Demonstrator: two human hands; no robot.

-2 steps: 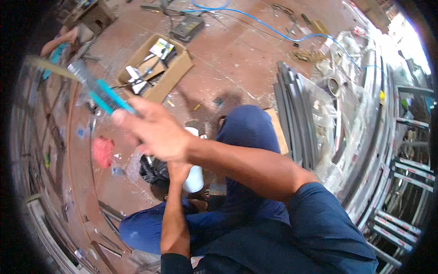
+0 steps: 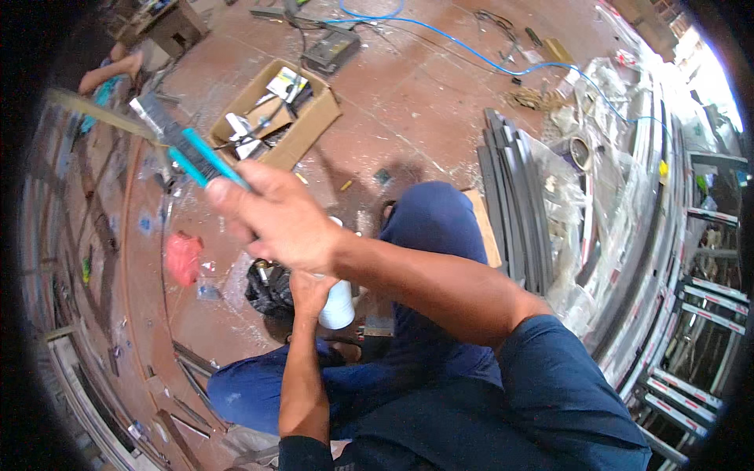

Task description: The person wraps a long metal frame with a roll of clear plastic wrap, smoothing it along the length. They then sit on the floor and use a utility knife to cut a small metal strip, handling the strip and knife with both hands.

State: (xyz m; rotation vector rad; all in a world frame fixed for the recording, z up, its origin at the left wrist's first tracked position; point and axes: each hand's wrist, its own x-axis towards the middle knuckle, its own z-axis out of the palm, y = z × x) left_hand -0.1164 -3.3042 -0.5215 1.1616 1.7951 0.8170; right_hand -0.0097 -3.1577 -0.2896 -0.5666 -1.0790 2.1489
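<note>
My right hand [image 2: 279, 220] reaches across to the left, closed around a tool with a teal-and-black handle [image 2: 200, 161] and a flat silvery end. What kind of tool it is, I cannot make out. A blurred pale strip [image 2: 102, 118] runs beside the silvery end; whether it joins the tool is unclear. Under my right wrist, my left hand [image 2: 310, 294] is against the left side of a white cylinder [image 2: 338, 306]. Its fingers are mostly hidden, so its hold on the cylinder does not show. A black plastic bag [image 2: 267, 290] lies just left of it.
An open cardboard box [image 2: 310, 129] with mixed items stands ahead on the reddish floor. Dark grey bars [image 2: 510, 196] lie to the right, beside plastic wrapping and long metal profiles. A red bag [image 2: 183, 257] is at left; a blue hose [image 2: 471, 55] crosses the far floor. Someone's arm [image 2: 114, 74] shows far left.
The view has shifted slightly. My right hand and the tool have moved a little to the right in the picture. My left hand remains beside the white cylinder.
</note>
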